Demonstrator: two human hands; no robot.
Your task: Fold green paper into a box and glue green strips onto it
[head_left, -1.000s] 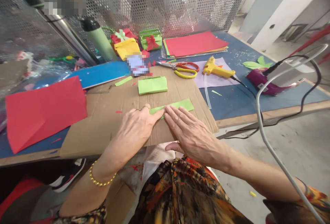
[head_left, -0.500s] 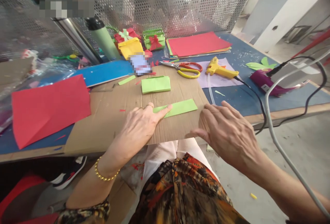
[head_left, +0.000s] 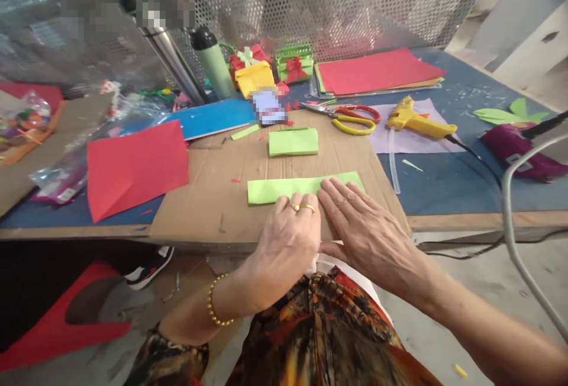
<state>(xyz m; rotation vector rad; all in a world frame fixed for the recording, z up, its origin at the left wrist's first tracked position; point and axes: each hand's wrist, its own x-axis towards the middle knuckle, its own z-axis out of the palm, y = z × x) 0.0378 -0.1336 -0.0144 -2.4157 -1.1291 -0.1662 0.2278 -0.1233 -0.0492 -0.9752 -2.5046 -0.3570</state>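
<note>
A light green paper strip (head_left: 284,189) lies lengthwise on the cardboard sheet (head_left: 208,208) in front of me. My left hand (head_left: 290,235) is closed at the strip's near edge, with its fingers curled down and their tips hidden. Flat across the strip's right part lies my right hand (head_left: 361,226), fingers stretched out and thumb apart near the cardboard's front edge. Just beyond the strip sits a folded green paper piece (head_left: 293,142). Scissors (head_left: 350,121) with red and yellow handles rest at the cardboard's back right.
A yellow glue gun (head_left: 419,119) lies on lilac paper at the right, its cord trailing off. Red sheets (head_left: 377,72) are stacked behind. Red paper (head_left: 137,167), a blue board (head_left: 217,118), a phone (head_left: 268,108) and a green bottle (head_left: 215,63) stand or lie left and back.
My left hand has gone from pointing on the strip to curling at its near edge. My right hand has moved left onto the strip. The view has shifted left.
</note>
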